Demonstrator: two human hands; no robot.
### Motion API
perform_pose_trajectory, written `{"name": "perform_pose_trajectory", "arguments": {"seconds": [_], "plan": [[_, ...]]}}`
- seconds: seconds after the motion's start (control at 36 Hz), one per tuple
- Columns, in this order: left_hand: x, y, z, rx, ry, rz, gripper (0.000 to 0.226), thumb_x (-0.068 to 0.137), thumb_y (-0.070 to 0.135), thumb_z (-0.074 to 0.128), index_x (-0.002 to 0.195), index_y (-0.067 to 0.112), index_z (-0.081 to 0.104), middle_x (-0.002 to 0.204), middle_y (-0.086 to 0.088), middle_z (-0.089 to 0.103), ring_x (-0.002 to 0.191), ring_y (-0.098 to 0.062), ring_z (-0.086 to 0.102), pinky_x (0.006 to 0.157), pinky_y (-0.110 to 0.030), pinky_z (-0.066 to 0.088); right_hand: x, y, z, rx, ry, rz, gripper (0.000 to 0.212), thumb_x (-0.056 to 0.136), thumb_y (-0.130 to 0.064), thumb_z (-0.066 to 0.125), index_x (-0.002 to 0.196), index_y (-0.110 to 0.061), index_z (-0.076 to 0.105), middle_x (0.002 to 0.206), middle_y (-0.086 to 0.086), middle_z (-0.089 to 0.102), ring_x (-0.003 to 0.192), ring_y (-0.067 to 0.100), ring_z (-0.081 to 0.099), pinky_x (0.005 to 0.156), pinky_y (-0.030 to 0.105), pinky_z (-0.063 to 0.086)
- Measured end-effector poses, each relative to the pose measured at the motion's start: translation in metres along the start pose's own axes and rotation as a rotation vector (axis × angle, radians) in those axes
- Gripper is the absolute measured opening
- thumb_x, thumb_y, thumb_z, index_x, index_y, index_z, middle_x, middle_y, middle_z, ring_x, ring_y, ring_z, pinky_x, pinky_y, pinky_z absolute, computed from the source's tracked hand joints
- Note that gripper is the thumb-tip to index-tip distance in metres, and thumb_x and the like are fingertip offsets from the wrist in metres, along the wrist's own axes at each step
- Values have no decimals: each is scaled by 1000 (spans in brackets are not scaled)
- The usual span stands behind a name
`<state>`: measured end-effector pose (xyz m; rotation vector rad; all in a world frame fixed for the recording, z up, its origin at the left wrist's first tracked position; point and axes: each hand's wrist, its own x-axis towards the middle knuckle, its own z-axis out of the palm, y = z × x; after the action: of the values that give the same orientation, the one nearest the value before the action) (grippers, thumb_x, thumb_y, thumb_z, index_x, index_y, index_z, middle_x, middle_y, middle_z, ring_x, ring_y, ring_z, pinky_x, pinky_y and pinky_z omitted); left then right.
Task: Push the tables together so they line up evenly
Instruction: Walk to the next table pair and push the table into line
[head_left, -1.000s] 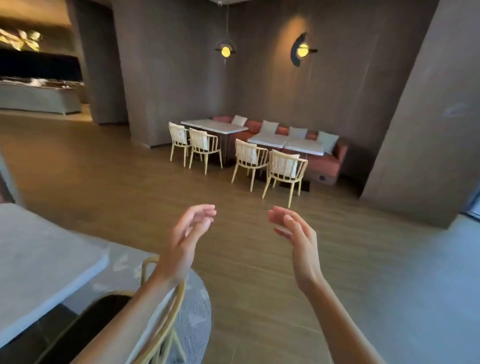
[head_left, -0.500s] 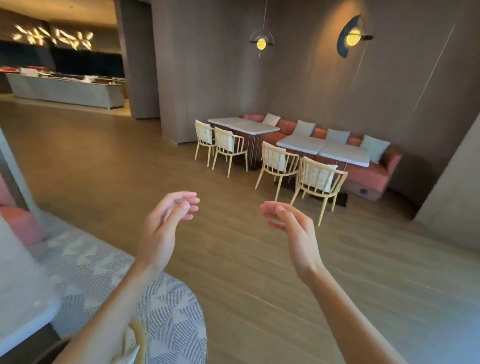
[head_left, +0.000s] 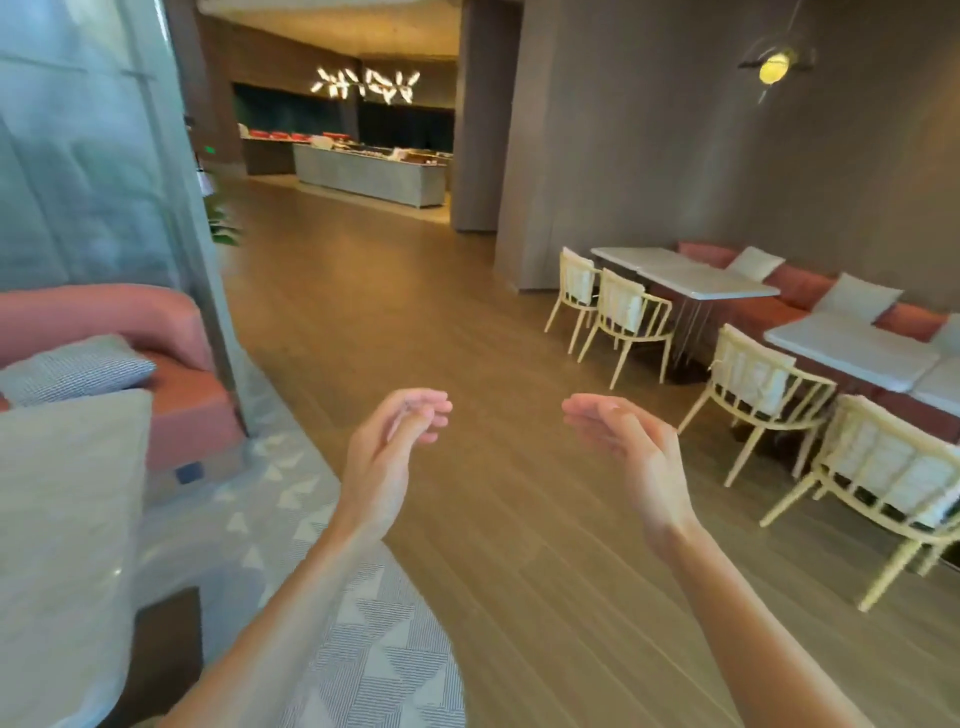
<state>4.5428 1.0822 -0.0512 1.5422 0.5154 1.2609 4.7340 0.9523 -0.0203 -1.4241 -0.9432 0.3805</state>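
Note:
My left hand (head_left: 387, 457) and my right hand (head_left: 631, 452) are raised in front of me over the wooden floor, palms facing each other, fingers loosely extended and holding nothing. A pale stone table top (head_left: 57, 545) runs along the left edge, close to my left forearm. Across the room on the right stand a long white table (head_left: 691, 278) and a nearer pair of white table tops (head_left: 857, 348), set against a coral bench. Neither hand touches any table.
Cream wooden chairs (head_left: 628, 322) (head_left: 763, 389) (head_left: 893, 488) line the right tables. A coral sofa (head_left: 176, 374) with a grey cushion (head_left: 72, 369) sits at left behind a glass partition (head_left: 93, 156). A patterned grey rug (head_left: 363, 649) lies below. A buffet counter (head_left: 374, 176) stands far back.
My view has swung left: the right-hand tables and chairs slid to the right edge, and the sofa, glass partition and buffet counter came into view. My hands keep the same raised pose.

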Motion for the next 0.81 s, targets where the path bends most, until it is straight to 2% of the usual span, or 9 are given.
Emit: {"name": "perform_pose_trajectory", "arguments": {"seconds": [0.14,0.22,0.33,0.44,0.5,0.58,0.64,0.69,0.81], "plan": [[71,-56,-25,92,197,-5,24,98,15,50,104,7,71,105,-12,73,99,-31,68,88,-44,53,105,48,57,106,-175,10,32,103,-9,42,109,-3,73,108,9,76,104,21,70,98,37,54],[109,-82,-39,141,320,-7,21,95,17,53,99,12,73,104,-12,74,96,-28,68,87,-39,53,163,75,94,172,-272,11,31,102,-7,42,110,3,71,111,15,74,107,28,69,101,42,52],[154,-107,-51,218,537,-24,21,88,19,53,88,19,74,92,7,76,86,-7,70,78,-19,54,244,100,152,245,-446,46,30,101,-5,44,109,8,69,111,22,72,108,37,67,102,46,49],[186,-120,-76,287,692,-63,15,93,17,56,94,15,70,99,-4,72,92,-28,67,89,-41,51,309,110,220,315,-603,65,29,101,-5,45,107,8,69,110,24,72,107,39,67,100,49,48],[200,-125,-94,302,810,-86,18,99,7,51,97,11,69,98,-8,71,86,-21,67,83,-39,51,333,113,259,350,-696,77,27,101,-5,46,104,6,70,109,26,72,102,38,68,97,50,49],[219,-135,-119,343,920,-88,17,100,4,49,101,3,66,101,-21,68,89,-31,63,84,-42,50,357,118,317,406,-829,52,25,100,-5,47,97,1,72,109,26,72,93,34,68,89,43,52],[235,-146,-134,376,971,-78,20,94,16,53,102,4,66,102,-19,69,90,-29,64,83,-40,51,372,123,356,423,-928,22,26,100,-7,48,93,-7,74,104,20,74,93,30,70,86,40,53],[254,-163,-152,432,1023,-81,30,92,25,50,105,5,68,102,-14,72,91,-24,67,83,-36,54,390,128,396,422,-1027,-14,26,100,-9,50,94,-12,74,101,13,75,98,31,71,90,44,53],[306,-206,-195,447,1112,-62,24,103,9,44,105,7,67,105,-14,71,94,-25,68,84,-35,53,425,146,474,392,-1148,-95,25,101,-15,50,102,-11,75,102,7,77,100,23,71,95,45,55]]}}
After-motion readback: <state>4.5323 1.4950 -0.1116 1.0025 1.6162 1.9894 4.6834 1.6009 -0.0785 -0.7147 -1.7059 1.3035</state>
